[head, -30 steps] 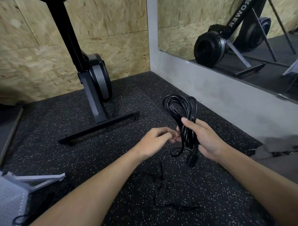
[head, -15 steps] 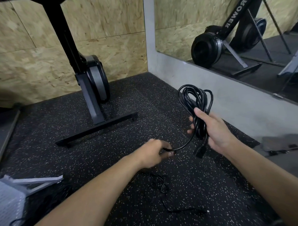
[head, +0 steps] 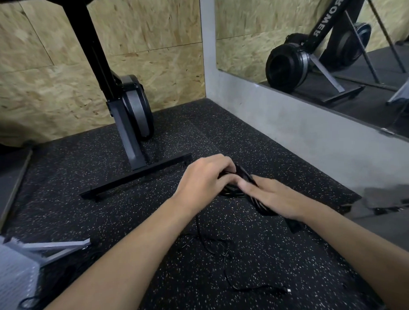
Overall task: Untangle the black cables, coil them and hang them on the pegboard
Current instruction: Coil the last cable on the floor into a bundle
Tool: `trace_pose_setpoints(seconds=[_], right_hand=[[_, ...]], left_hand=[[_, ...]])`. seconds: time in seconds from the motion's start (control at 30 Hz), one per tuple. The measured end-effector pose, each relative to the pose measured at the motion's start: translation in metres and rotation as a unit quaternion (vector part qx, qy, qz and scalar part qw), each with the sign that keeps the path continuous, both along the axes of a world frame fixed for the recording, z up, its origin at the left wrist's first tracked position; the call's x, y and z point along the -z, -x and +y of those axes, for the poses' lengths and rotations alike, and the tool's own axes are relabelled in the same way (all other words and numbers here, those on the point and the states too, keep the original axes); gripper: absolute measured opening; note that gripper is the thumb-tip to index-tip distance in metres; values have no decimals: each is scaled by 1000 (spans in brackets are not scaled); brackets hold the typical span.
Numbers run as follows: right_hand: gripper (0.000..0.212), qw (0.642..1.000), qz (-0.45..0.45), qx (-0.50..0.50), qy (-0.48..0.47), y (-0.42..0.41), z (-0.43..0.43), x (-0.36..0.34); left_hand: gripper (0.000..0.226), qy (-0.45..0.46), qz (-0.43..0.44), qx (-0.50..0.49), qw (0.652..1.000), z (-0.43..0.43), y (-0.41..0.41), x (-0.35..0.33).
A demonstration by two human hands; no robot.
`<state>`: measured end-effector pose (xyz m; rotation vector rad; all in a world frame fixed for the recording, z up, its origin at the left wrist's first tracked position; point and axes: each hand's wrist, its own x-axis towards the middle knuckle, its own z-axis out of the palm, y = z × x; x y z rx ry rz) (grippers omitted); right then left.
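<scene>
Gripping one coil point(head: 262, 207), two hands point(head: 205, 178) point(head: 275, 198)

- Your left hand point(head: 204, 178) and right hand point(head: 274, 196) meet mid-scene, left beside right, above the floor point(head: 83, 170).
- The coil point(head: 243, 173) sits between them, held by both; its tail runs back under your right hand.
- A loose cable point(head: 225, 258) lies on the floor nearer to you, below and between your forearms, trailing off near right.
- The rower point(head: 127, 106) stands beyond your hands, far left of centre, its foot bar just behind your left hand.
- The pegboard point(head: 11, 284) stands at the near left edge.
- The mirror point(head: 311, 46) is on the right wall, far right.
</scene>
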<state>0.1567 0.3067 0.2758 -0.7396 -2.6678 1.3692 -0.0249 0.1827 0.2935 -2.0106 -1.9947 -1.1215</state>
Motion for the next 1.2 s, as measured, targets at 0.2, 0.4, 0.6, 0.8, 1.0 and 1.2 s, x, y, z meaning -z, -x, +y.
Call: trace_pose_setpoints(seconds=[0.2, 0.4, 0.6, 0.8, 1.0, 1.2], right_hand=[[23, 999, -5, -45, -14, 2, -1, 11], [26, 996, 80, -5, 33, -9, 10, 0], [47, 990, 128, -21, 59, -15, 20, -11], [24, 987, 126, -48, 87, -18, 20, -12], [26, 983, 159, 69, 62, -16, 19, 0], [40, 972, 179, 117, 99, -9, 12, 6]], left_hand=[[22, 1, -2, -52, 999, -3, 8, 9], [27, 121, -254, -107, 954, -10, 27, 23], [56, 219, -217, -84, 948, -11, 26, 53], [12, 163, -181, -99, 965, -3, 28, 54], [9, 108, -390, -132, 905, 2, 22, 37], [5, 112, -615, -53, 778, 4, -1, 14]])
